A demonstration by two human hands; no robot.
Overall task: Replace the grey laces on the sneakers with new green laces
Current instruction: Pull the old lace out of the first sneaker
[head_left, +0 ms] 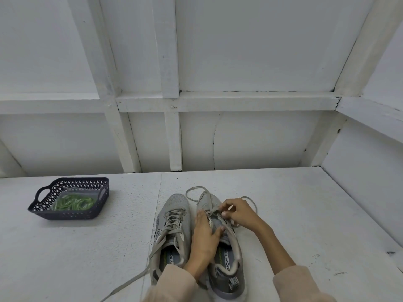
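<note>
Head view. 2 grey sneakers sit side by side on the white table (309,219), toes away.

Risk: the right hand (237,214) pinches the grey lace (194,187) at the forward eyelets of the right sneaker (226,253). A hard tug could jam the lace in an eyelet or drag the shoe if the left hand (205,234), laid fairly flat over the tongue, slips.

Left sneaker (172,225): laced, untied.

Lace slack loops past the toe, just beyond the right hand. Green laces (74,202) lie in the dark basket (65,213), well apart, left of both hands.
</note>
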